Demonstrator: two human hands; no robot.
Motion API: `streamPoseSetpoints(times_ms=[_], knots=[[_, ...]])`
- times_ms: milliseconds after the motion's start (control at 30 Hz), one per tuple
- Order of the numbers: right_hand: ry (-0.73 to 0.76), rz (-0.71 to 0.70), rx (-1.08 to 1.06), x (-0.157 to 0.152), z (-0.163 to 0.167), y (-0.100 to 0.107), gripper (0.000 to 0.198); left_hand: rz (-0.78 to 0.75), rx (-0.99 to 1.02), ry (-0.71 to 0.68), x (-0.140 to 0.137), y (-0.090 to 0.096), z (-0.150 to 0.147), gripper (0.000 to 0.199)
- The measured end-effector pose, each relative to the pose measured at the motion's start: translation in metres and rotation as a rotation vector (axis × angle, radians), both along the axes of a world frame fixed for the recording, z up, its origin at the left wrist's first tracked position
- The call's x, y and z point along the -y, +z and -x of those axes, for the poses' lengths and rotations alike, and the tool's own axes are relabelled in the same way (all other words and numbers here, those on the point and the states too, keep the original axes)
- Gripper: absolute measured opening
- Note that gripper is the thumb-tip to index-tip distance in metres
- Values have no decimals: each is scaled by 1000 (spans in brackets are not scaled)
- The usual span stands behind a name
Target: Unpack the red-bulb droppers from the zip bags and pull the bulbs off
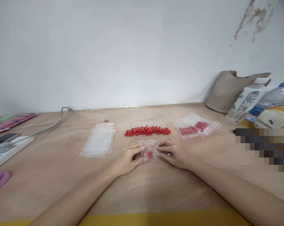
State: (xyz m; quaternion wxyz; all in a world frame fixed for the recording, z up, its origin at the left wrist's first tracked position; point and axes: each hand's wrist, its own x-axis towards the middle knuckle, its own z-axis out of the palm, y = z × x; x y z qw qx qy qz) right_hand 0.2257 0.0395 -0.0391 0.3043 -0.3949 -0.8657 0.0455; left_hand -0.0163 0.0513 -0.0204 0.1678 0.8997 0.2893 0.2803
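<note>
Item: small clear bag (149,150) with red-tipped sticks, centre frame on surface (137,191). We note long axis left-right; left hand (127,159) and right hand (174,153) pinch opposite ends, equally near.

A small clear bag (148,151) lies flat on the counter (156,188), crinkled, with a few red-tipped sticks inside, red ends toward 9 o'clock. At its 12 o'clock a row of loose sticks (147,128) lies side by side, red bulbs toward 6 o'clock, clear stems pointing away.
</note>
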Motion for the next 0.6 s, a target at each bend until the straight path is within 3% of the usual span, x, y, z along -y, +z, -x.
streamPoseSetpoints(times_ms=[267, 433, 600], knots=[[-16, -40, -7, 1, 3, -2, 21, 12, -38, -23, 8, 4, -5, 25], [30, 2, -57, 1, 1, -2, 24, -46, -86, -11, 8, 1, -2, 28], [17, 29, -43, 0, 0, -2, 25, -11, -113, -54, 7, 6, -3, 27]])
